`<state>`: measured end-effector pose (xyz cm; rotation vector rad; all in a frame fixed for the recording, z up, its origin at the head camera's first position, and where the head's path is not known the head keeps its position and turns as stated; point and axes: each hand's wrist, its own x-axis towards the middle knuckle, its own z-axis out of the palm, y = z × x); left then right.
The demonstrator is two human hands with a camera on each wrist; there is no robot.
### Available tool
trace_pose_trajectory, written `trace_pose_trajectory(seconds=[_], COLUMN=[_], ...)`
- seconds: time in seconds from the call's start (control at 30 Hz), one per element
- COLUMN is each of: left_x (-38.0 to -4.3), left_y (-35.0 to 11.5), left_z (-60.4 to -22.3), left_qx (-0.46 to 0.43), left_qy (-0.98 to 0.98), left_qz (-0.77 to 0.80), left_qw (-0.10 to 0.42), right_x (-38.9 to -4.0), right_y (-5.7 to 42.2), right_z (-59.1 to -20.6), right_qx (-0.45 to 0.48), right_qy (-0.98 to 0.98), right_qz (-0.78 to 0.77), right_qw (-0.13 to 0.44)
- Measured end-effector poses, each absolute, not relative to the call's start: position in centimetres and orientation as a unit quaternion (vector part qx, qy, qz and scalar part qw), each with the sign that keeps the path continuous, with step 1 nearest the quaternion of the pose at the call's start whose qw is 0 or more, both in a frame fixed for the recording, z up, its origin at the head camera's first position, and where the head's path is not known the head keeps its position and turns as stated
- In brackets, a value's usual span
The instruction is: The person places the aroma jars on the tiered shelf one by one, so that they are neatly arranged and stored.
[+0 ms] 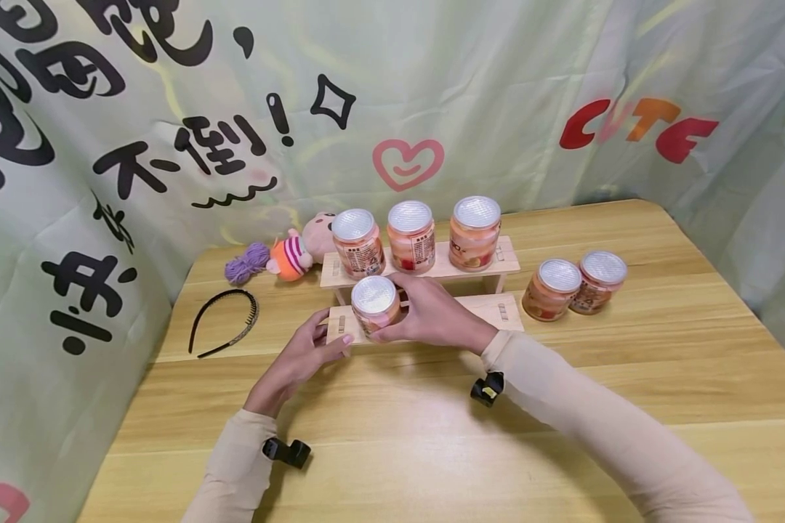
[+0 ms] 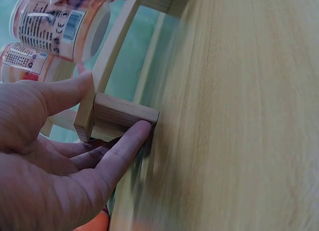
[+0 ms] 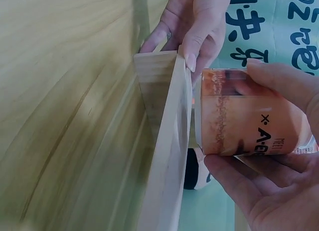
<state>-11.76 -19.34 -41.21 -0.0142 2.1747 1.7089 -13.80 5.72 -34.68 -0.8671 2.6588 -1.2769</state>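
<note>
My right hand [image 1: 425, 309] grips a jar [image 1: 374, 298] with a silver lid and an orange-pink label, thumb and fingers around its sides. In the right wrist view a narrow gap shows between this jar's base [image 3: 198, 114] and the lower step [image 3: 167, 156] of a light wooden display stand. My left hand [image 1: 304, 356] holds the left end of that lower step [image 1: 500, 312]. Its thumb lies on the board while the index finger touches the short leg [image 2: 124, 111]. On the upper step [image 1: 441, 269] stand three similar jars, the middle one [image 1: 411, 236] labelled in small print.
Right of the stand, two more jars [image 1: 552, 290] [image 1: 600, 282] sit close together on the wooden table [image 1: 654, 378]. Behind to the left lie a soft doll [image 1: 294, 258] and purple yarn [image 1: 247, 263]. A black headband [image 1: 225, 294] rests nearer the front. Printed cloth [image 1: 497, 109] hangs behind.
</note>
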Motion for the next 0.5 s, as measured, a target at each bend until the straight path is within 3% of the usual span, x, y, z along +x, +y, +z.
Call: trace_pose_trajectory(seconds=[0.5], left_x=[-11.8], left_y=[-19.4], left_z=[-41.2], left_qx=[-0.003], left_qy=[0.772], left_qz=[0.606], left_qw=[0.192], right_x=[-14.3], right_y=[4.4], right_z=[-35.4], right_qx=[-0.275], right_qy=[0.874], right_qz=[-0.4], right_qw=[0.034])
